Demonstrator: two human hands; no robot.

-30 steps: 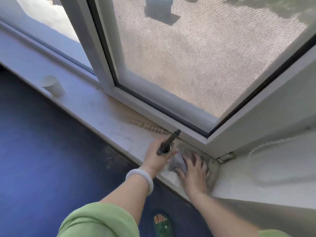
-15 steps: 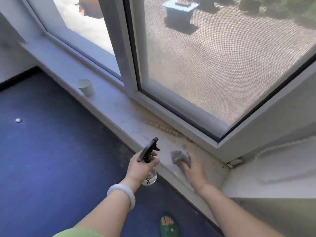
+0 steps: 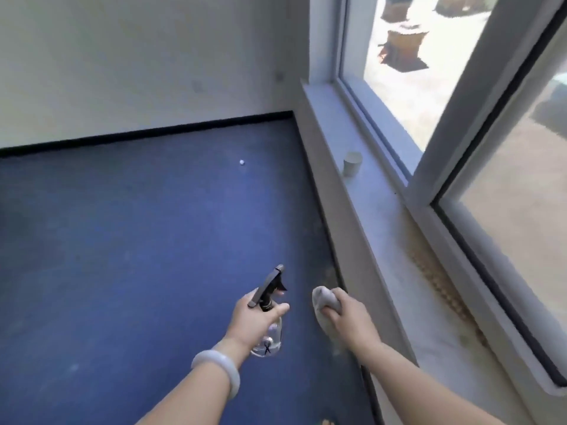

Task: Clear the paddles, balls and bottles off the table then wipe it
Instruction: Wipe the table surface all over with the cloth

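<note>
The left hand [image 3: 251, 317] grips a clear plastic spray bottle with black trigger [image 3: 273, 332]; at its 3 o'clock, the right hand [image 3: 352, 320] clutches a crumpled grey cloth [image 3: 325, 299] above blue carpet [image 3: 122, 240].

Blue carpet [image 3: 138, 240], grey cloth [image 3: 325, 305], clear spray bottle [image 3: 270, 332] with black trigger, white ball [image 3: 241, 162]

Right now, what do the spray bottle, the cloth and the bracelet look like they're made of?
Spray bottle: clear, glossy body with bright highlights, likely plastic; the trigger head is matte black.
Cloth: soft grey fabric, bunched and folded, perhaps microfibre.
Bracelet: pale, smooth, slightly translucent ring with a sheen, maybe jade or glass.
</note>
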